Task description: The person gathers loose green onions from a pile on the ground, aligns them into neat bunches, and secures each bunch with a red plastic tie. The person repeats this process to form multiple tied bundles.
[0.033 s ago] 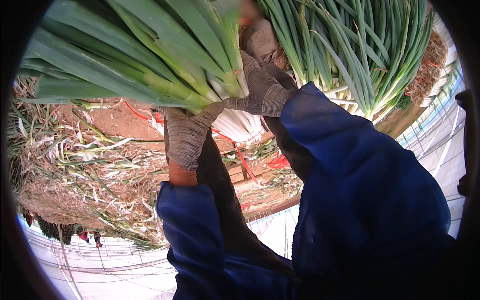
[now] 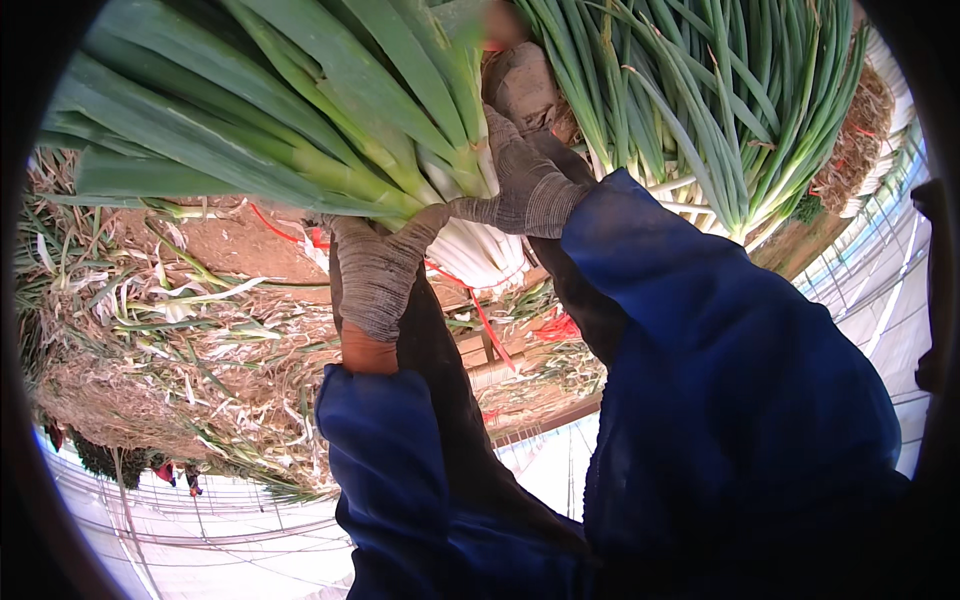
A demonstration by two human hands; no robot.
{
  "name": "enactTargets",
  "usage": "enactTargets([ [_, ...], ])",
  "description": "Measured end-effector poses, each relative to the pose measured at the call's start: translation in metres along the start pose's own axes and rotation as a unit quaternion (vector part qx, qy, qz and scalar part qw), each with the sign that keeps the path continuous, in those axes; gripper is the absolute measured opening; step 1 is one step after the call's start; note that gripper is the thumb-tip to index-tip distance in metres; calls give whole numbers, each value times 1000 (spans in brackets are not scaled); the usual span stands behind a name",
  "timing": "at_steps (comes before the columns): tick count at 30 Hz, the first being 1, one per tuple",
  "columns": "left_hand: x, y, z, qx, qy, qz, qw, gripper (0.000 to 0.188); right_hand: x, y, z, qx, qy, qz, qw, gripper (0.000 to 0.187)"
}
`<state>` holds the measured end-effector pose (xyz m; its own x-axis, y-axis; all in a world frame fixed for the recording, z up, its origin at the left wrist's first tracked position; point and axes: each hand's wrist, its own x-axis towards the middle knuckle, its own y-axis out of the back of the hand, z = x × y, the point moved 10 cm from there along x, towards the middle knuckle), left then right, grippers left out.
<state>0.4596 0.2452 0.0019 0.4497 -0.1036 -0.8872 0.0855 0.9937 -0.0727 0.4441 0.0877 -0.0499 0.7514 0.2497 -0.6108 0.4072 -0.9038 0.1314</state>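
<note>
A thick bunch of large green onions (image 2: pixel 290 130) fills the upper left, its broad leaves fanning up and to the left. The white stalk ends (image 2: pixel 480 250) show below and between my hands. My left hand (image 2: pixel 385 255), in a dirty grey knit glove, grips the bunch from its lower left side. On its right side my right hand (image 2: pixel 522 180), gloved the same way, is closed round the stalks. The thumbs come close together across the front of the bunch. Leaves and stalks hide most of the fingers.
Another pile of green onions (image 2: pixel 700 110) lies at the upper right. Peeled skins and dry leaf scraps (image 2: pixel 200 350) litter the soil on the left. Red ties (image 2: pixel 490 325) lie near my legs. A person's shoe-like brown shape (image 2: pixel 525 85) is beyond my right hand.
</note>
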Motion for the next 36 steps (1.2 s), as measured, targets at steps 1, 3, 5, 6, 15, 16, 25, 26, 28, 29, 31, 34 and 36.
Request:
enactTargets([
  [1,1,7,-4,-29,-20,33,999,63,2,2,-10,-42,14,0,999,121],
  [3,2,14,-9,-2,-35,34,999,59,2,4,-19,-91,11,-1,996,120],
  [5,3,20,-13,31,-30,12,999,56,-2,6,-24,-101,12,11,995,119],
  [6,2,21,-17,49,-19,-6,999,56,-1,6,-25,-105,14,15,994,118],
  [15,10,26,-27,218,-50,-73,972,41,-4,-4,-35,-110,-8,29,994,108],
  [16,11,27,-30,212,-50,-76,973,41,-4,-5,-36,-110,-8,30,993,106],
  [25,4,30,-31,177,46,-94,979,44,3,-5,-51,-110,-37,24,993,97],
  [26,7,25,-35,154,53,-96,982,46,-1,3,-47,-122,-59,25,990,96],
  [28,7,18,-35,114,73,-88,987,51,-8,16,-38,-198,-125,-8,972,93],
  [29,8,17,-31,120,64,-77,988,51,-12,19,-25,-250,-98,14,963,89],
  [31,8,18,-27,128,50,-55,989,53,-11,19,-25,-212,-157,-17,964,91],
  [34,11,10,-10,187,-25,-18,982,63,-3,6,-15,-219,-156,-45,962,98],
  [36,13,9,-1,237,-84,61,966,70,3,2,-22,-197,-108,-11,974,99],
])
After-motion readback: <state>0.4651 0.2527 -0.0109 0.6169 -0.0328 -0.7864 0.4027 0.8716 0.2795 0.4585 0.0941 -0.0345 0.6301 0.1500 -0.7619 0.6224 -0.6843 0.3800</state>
